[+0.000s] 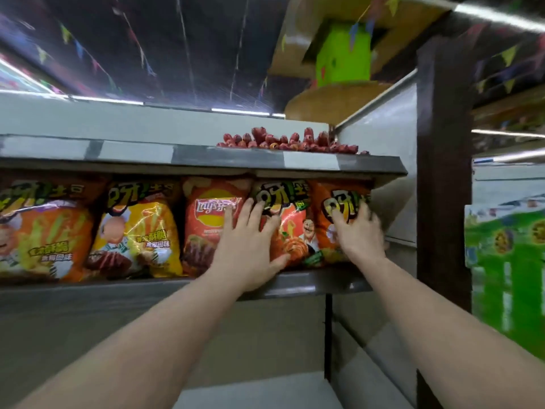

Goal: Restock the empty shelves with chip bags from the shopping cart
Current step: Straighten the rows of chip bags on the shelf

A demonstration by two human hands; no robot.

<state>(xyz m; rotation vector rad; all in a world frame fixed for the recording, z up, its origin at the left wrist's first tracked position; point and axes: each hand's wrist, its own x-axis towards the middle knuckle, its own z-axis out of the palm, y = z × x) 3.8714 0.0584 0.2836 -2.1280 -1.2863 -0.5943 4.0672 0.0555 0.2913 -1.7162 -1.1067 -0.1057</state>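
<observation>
Several chip bags stand upright in a row on a grey shelf (312, 283). My left hand (247, 243) lies flat with spread fingers across a red Lay's bag (206, 219) and the red-orange bag (295, 228) beside it. My right hand (358, 231) presses with spread fingers on the orange bag (330, 196) at the row's right end. Farther left stand a yellow bag (138, 231) and an orange bag (44, 234). The shopping cart is out of view.
The shelf above (206, 156) carries a pile of small red items (289, 141). A dark brown post (442, 172) rises just right of the shelves. Green boxes (507, 276) stand at the far right. A lower grey shelf (259, 391) shows between my forearms.
</observation>
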